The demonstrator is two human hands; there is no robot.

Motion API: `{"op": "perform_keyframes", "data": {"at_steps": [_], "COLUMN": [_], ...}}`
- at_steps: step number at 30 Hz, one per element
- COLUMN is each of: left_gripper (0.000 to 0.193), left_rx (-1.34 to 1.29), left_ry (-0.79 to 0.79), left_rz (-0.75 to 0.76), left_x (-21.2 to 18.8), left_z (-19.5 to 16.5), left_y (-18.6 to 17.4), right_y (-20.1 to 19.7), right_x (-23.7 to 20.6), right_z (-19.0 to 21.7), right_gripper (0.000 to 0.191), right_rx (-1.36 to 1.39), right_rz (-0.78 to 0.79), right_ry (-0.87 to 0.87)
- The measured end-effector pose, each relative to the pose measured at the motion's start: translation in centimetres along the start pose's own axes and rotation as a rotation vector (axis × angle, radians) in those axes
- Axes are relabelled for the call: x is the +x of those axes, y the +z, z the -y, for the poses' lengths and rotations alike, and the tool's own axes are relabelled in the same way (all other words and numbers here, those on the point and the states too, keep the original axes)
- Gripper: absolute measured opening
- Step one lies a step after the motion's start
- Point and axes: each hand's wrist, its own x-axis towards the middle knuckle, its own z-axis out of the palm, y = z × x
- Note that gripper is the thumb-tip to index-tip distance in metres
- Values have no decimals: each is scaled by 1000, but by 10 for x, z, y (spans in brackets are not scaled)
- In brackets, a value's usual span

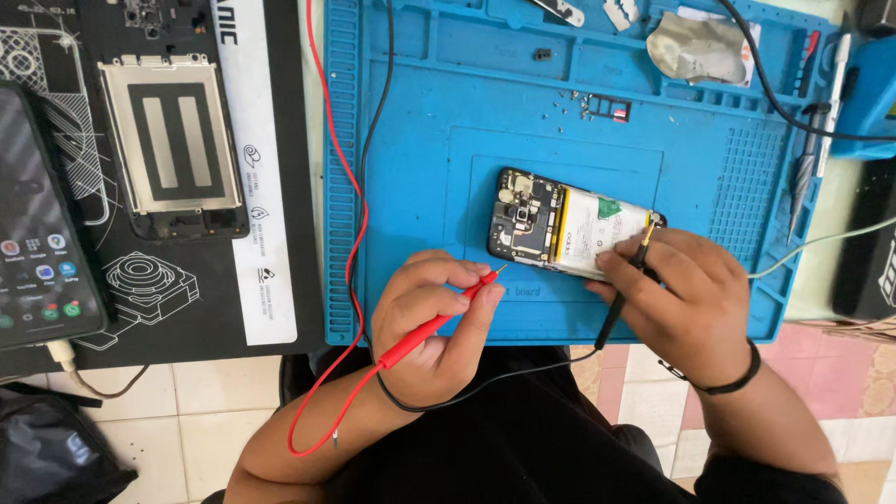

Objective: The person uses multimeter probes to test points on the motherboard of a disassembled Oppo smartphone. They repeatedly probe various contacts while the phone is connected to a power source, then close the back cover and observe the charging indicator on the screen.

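Head view: 2 hands [439, 322], 2 probes [431, 329], 1 opened phone [560, 224].

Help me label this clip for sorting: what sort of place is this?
Probably a phone repair bench. An opened phone lies on a blue repair mat; the left hand holds a red test probe, the right hand a black probe.

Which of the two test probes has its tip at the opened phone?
The black probe in the right hand; its tip reaches the opened phone. The red probe in the left hand is clear of it.
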Motion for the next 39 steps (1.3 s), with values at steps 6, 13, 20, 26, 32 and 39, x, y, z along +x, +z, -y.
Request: {"op": "perform_keyframes", "data": {"at_steps": [6, 13, 20, 26, 32, 39], "left_gripper": [40, 41, 39, 39, 38, 38], "left_rx": [5, 44, 83, 112, 102, 94], "left_ry": [4, 6, 1, -17, -31, -35], "left_rz": [34, 68, 80, 100, 112, 116], "left_x": [2, 3, 5, 4, 4, -1], "left_z": [-1, -1, -1, -2, -3, 1], "left_y": [0, 1, 3, 2, 2, -1], "right_y": [16, 20, 14, 16, 12, 8], "right_x": [-18, -24, -18, -2, 4, 9], "right_z": [1, -4, -8, -8, -7, -11], "right_gripper": [35, 33, 45, 73, 69, 73], "right_rx": [-7, 66, 228, 169, 216, 240], "right_rz": [-48, -51, -60, -32, 54, 19], "right_ry": [48, 72, 154, 169, 227, 207]}}
